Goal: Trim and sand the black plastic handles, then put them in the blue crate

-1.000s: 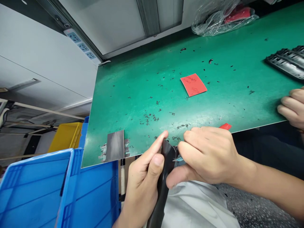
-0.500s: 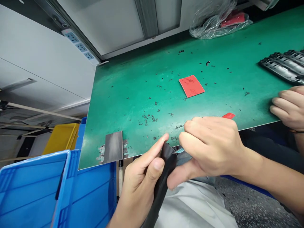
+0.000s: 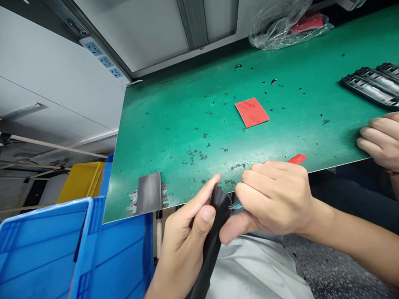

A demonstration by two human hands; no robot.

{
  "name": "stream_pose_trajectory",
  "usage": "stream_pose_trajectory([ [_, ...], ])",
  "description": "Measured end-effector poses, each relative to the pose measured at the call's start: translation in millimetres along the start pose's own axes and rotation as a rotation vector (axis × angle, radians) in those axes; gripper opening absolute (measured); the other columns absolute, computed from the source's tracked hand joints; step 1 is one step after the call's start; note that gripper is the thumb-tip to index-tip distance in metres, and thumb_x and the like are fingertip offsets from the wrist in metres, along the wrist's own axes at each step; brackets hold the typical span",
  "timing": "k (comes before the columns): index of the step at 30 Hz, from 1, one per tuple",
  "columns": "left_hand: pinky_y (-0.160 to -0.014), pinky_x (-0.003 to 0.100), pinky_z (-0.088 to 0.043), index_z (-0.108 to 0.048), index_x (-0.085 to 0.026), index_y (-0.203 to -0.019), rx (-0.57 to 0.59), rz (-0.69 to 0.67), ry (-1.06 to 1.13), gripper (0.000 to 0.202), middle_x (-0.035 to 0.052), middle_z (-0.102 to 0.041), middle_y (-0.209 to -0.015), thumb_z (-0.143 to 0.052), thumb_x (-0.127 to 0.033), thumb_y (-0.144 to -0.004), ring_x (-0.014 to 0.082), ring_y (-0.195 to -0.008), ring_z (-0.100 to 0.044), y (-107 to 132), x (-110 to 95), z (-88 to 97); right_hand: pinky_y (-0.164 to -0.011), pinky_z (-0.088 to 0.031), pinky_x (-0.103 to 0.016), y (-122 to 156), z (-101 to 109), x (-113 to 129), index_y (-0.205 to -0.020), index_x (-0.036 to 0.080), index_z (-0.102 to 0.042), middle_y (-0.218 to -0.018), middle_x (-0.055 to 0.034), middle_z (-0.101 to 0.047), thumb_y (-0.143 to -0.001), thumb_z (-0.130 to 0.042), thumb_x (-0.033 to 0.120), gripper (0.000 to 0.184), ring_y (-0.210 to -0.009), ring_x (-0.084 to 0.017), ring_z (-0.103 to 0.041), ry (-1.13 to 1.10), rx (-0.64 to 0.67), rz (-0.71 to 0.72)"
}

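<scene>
My left hand is closed round a long black plastic part, its thumb lying along the side and its index finger near the upper end. In my right hand is a slim knife with a red end showing behind the knuckles. Its thin, shiny blade meets the part's right edge near the top, and the fist hides most of the handle. The right thumb rests against the part lower down. Both hands are just in front of the table edge.
Black shavings are scattered over the green table. A red card, a grey plate, a clear plastic bag and black moulded parts lie there. Blue bins stand left. Another person's hand is at right.
My right hand and the knife have shifted slightly down along the part's edge. The left hand and the black part have barely moved.
</scene>
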State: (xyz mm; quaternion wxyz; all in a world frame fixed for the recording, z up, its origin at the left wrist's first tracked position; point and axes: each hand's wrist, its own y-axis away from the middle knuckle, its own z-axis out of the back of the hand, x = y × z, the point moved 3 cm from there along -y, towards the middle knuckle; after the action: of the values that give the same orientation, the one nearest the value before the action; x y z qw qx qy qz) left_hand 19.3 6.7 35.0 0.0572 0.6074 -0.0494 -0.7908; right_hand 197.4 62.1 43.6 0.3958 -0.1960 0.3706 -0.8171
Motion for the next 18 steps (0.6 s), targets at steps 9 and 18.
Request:
stream_pose_trajectory([
  [9, -0.123, 0.040, -0.045, -0.074, -0.035, -0.136, -0.120, 0.071, 0.084, 0.043, -0.0012, -0.073, -0.141, -0.063, -0.056, -0.101, 0.0295, -0.138, -0.063, -0.4, 3.3, -4.9, -0.051, -0.024, -0.034, 12.3, -11.0, 11.7, -0.056, 0.021, -0.051, -0.053, 0.0024, -0.041, -0.107, -0.040, 0.065, 0.068, -0.052, -0.014, -0.032, -0.064, -0.003, -0.128],
  [18, -0.126, 0.038, -0.041, -0.068, -0.041, -0.141, -0.116, 0.061, 0.130, 0.040, -0.0061, -0.070, -0.146, -0.060, -0.053, -0.103, 0.0248, -0.142, -0.060, -1.8, 16.6, -4.5, -0.054, -0.024, -0.034, 17.0, -18.0, 20.7, -0.061, 0.021, -0.053, -0.056, 0.0016, -0.045, -0.113, -0.030, 0.052, 0.066, -0.054, -0.015, -0.034, -0.110, 0.024, -0.157],
])
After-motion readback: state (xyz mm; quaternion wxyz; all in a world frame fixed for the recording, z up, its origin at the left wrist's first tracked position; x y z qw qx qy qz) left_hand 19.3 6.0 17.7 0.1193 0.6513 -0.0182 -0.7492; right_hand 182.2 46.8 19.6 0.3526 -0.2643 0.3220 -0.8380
